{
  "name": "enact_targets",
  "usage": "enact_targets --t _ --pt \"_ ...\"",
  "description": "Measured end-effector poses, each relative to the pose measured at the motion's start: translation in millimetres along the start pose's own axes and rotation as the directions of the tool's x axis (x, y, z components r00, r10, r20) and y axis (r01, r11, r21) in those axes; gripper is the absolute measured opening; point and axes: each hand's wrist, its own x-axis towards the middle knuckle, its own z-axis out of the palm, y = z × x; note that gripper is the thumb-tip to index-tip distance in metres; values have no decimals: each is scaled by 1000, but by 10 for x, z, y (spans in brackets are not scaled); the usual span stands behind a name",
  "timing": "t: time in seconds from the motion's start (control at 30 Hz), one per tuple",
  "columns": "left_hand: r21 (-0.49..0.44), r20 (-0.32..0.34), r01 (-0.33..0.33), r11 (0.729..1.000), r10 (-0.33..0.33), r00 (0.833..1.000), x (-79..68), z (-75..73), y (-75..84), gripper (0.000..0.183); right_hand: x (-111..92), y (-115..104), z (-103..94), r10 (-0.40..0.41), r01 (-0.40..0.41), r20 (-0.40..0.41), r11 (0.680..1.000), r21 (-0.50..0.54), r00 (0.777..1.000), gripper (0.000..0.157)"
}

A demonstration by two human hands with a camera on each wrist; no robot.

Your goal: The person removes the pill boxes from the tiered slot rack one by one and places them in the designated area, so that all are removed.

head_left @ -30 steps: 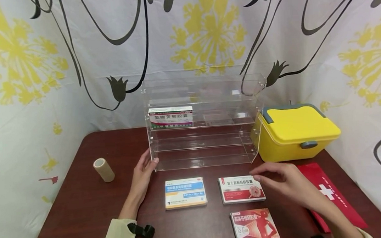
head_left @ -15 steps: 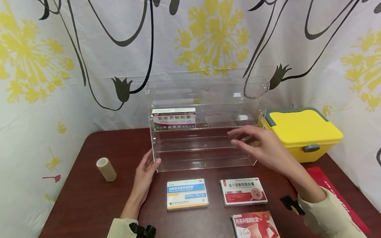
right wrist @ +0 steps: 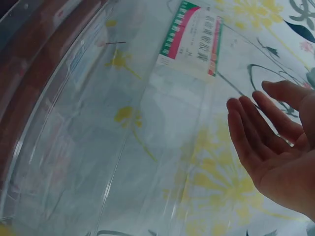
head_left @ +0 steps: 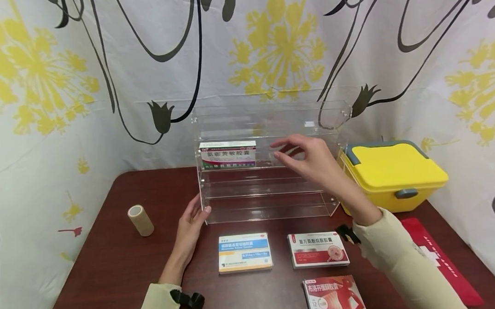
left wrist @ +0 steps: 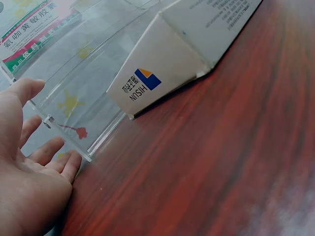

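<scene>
A clear acrylic display rack (head_left: 271,212) with stepped shelves stands on the table. My left hand (head_left: 191,224) holds its left side panel, the thumb over the front edge and the fingers along the outside. A white, green and magenta medicine box (head_left: 228,155) stands at the left of an upper shelf. My right hand (head_left: 307,159) hovers in front of that shelf, right of the box, fingers loosely bent and holding nothing. Before the rack lie a blue-and-white medicine box (head_left: 245,253), a red-and-white medicine box (head_left: 318,249) and a red-orange medicine box (head_left: 335,297).
A yellow lidded case (head_left: 397,175) with a grey handle is at the rack's right. In front of it lies a red pouch (head_left: 447,261) with a white cross, partly under the right sleeve. A beige roll (head_left: 141,221) stands at the left. Patterned cloth (head_left: 243,58) hangs behind.
My right hand has moved up and left, from beside the red-and-white medicine box to the upper shelf. The left hand has stayed at the rack's side. The boxes have not moved.
</scene>
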Motion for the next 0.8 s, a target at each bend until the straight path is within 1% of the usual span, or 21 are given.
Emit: enact_targets --t 0.17,0.3,0.6,0.8 --pt "1 8 -15 1000 15 1000 -83 38 161 63 186 62 163 -66 63 -26 994 -89 997 20" --pt "-7 8 -23 1000 23 1000 -84 30 153 63 296 117 270 -82 79 -22 990 -118 996 19" --pt "-9 -5 -18 1000 18 1000 -63 30 134 60 425 148 413 1 2 52 999 -49 999 19" --pt "4 -6 -10 1000 10 1000 -67 30 142 60 480 123 469 23 -21 57 999 -36 998 19"
